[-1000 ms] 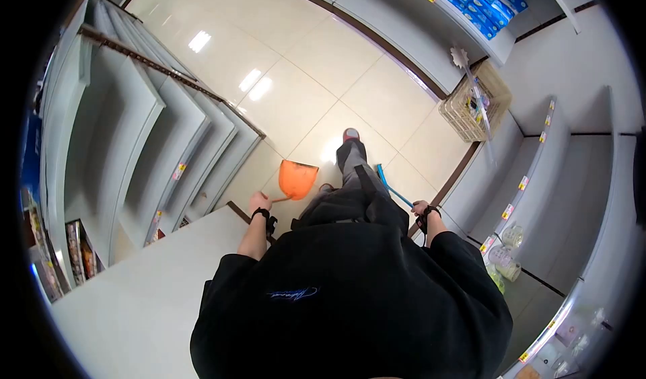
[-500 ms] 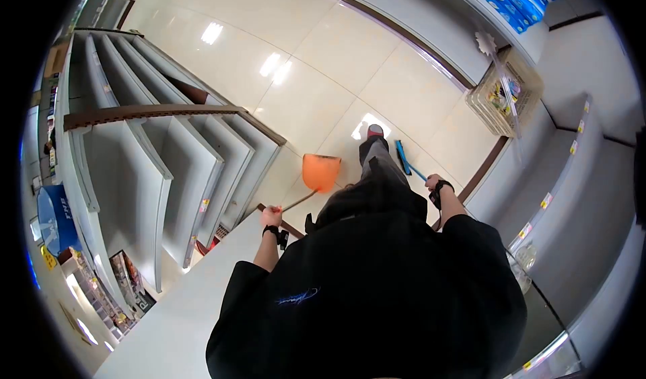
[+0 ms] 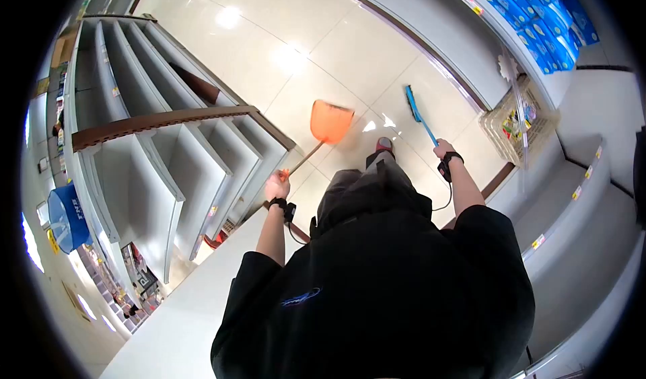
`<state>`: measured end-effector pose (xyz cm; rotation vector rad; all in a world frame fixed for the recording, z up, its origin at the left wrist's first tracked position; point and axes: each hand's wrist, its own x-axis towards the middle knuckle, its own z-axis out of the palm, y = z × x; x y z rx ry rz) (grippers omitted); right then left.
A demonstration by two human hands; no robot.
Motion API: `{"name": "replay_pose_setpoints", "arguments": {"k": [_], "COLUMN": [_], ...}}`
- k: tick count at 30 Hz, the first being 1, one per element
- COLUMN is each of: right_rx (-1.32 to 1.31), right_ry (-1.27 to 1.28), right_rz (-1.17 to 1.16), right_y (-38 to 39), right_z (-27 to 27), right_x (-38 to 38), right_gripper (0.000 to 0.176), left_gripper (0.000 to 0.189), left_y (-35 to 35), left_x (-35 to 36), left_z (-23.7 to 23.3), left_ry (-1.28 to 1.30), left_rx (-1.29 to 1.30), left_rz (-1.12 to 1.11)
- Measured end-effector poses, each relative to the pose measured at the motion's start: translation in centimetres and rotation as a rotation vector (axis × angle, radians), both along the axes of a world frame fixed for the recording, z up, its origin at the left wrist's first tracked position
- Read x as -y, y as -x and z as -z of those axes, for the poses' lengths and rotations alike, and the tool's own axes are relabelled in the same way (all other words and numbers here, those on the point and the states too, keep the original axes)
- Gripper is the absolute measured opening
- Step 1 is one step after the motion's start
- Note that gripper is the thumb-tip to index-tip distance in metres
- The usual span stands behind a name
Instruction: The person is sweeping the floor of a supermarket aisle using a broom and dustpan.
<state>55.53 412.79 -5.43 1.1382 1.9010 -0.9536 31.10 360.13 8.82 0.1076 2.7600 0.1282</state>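
Observation:
An orange dustpan (image 3: 331, 122) is held out over the tiled floor in front of me. My left hand (image 3: 276, 185) is closed around the end of its long thin handle. A blue brush (image 3: 412, 103) with dark bristles reaches forward on my right side. Its blue handle runs back into my right hand (image 3: 443, 149), whose fingers wrap around it. Between the two tools, my shoe (image 3: 384, 144) shows on the glossy floor (image 3: 323, 49). Both wrists wear black straps with small devices and cables.
Grey shelving (image 3: 145, 191) with several tiers lines the left side. On the right, a beige plastic basket (image 3: 501, 133) holds colourful packets beside a low shelf (image 3: 572, 231). Blue packages (image 3: 548, 39) are stacked at the upper right. A white surface (image 3: 182, 318) lies at lower left.
Both hands have reached farther forward. The dustpan has moved ahead over the floor, and the brush has swung forward, farther from my foot. My view has shifted slightly.

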Motion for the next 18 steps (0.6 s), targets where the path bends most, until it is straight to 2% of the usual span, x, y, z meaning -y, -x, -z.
{"name": "replay_pose_setpoints", "arguments": {"k": [2,5,7,11,12,13,15,17,18], "right_rx": [-0.013,0.018,0.026,0.071,0.061,0.067,0.15,0.092,0.15], "right_ry": [0.009,0.041,0.006,-0.012,-0.035,-0.016,0.051,0.031,0.038], "right_rz": [0.084,0.137,0.147,0.057,-0.038,0.058,-0.035,-0.165,-0.089], "right_y": [1.8,3.6,4.1,7.0,6.9,7.8,9.4,9.2,10.9], "right_z": [-2.1,-3.4,-1.4,-1.7,1.1,0.2,-0.3,1.8,-1.0], "right_x": [0.1,0.5,0.3,-0.3,-0.9,-0.9,-1.1,-1.3,-0.5], "right_gripper": [0.045,0.049,0.048,0.044,0.043,0.039,0.033,0.028,0.027], "left_gripper": [0.031,0.027,0.023,0.025,0.026,0.027,0.027,0.027,0.028], "left_y": [1.8,4.6,6.9,11.8,13.2,14.5,17.4,19.7,20.9], "left_x": [-1.2,-2.4,-2.3,-3.2,-2.9,-2.6,-2.3,-3.0,-3.1], "left_z": [-0.1,-0.3,0.8,0.9,1.5,1.8,2.1,2.6,3.0], "left_ry": [-0.011,-0.07,-0.089,-0.164,-0.181,-0.195,-0.187,-0.202,-0.199], "left_rx": [0.004,-0.012,-0.03,-0.037,-0.037,-0.034,-0.027,-0.023,0.01], "left_rz": [-0.052,-0.143,-0.156,-0.223,-0.23,-0.236,-0.318,-0.361,-0.367]}}
